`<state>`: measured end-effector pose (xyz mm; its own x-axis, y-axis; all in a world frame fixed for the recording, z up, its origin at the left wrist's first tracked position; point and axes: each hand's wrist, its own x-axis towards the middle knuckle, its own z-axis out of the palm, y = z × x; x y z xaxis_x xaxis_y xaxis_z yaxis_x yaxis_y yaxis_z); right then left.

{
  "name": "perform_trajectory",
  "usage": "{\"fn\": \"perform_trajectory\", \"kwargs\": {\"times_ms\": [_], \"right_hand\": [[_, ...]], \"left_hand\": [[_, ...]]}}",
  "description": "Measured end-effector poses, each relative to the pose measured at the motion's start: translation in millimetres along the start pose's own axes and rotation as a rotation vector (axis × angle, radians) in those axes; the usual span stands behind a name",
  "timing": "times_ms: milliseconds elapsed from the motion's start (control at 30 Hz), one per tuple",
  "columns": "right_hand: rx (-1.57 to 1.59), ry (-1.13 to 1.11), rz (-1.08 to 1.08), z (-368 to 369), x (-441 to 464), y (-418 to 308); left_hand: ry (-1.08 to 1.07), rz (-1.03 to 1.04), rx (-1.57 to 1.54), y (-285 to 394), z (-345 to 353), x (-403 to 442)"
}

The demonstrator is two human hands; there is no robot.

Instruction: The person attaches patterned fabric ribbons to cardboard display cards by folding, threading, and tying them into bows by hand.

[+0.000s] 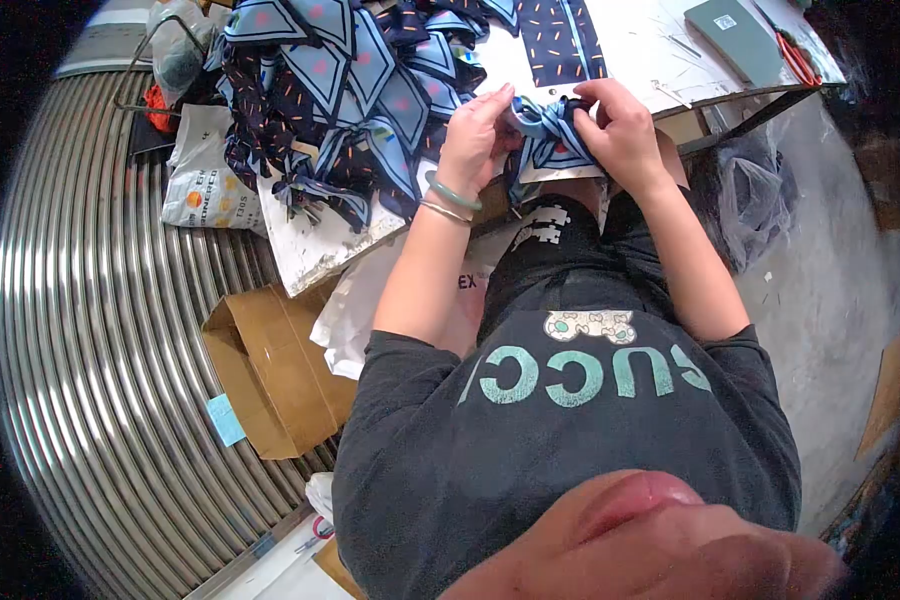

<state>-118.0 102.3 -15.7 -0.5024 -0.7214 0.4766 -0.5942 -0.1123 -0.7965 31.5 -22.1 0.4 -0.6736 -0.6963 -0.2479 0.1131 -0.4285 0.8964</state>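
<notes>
A narrow blue and navy striped scarf (553,150), bunched into a knot or bow, is held up between both hands just off the table's front edge. My left hand (473,140), with bracelets at the wrist, pinches its left side between thumb and fingers. My right hand (618,130) is closed on its right side, the fingers curled over the cloth. Behind the hands a flat navy cloth strip with orange dashes (558,48) lies on the white table (645,50). A heap of similar scarves (345,90) lies left of my left hand.
A grey-green box or book (735,40) and red-handled scissors (798,60) lie at the table's right. An open cardboard box (280,365) and a printed white bag (208,170) stand by the ribbed metal shutter (100,300). A clear plastic bag (755,200) hangs at right.
</notes>
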Motion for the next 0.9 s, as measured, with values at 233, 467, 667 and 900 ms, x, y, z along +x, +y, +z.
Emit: {"fn": "perform_trajectory", "kwargs": {"times_ms": [233, 467, 667, 900], "right_hand": [[-0.040, 0.099, -0.182, 8, -4, 6], [-0.243, 0.105, -0.339, -2, 1, 9], [-0.142, 0.068, -0.347, -2, -3, 13], [-0.094, 0.050, -0.307, -3, 2, 8]], "left_hand": [[-0.225, 0.133, 0.299, -5, 8, 7], [-0.151, 0.252, 0.627, -6, -7, 14], [-0.117, 0.216, 0.517, -6, -11, 8], [-0.353, 0.193, 0.502, 16, -3, 14]]}}
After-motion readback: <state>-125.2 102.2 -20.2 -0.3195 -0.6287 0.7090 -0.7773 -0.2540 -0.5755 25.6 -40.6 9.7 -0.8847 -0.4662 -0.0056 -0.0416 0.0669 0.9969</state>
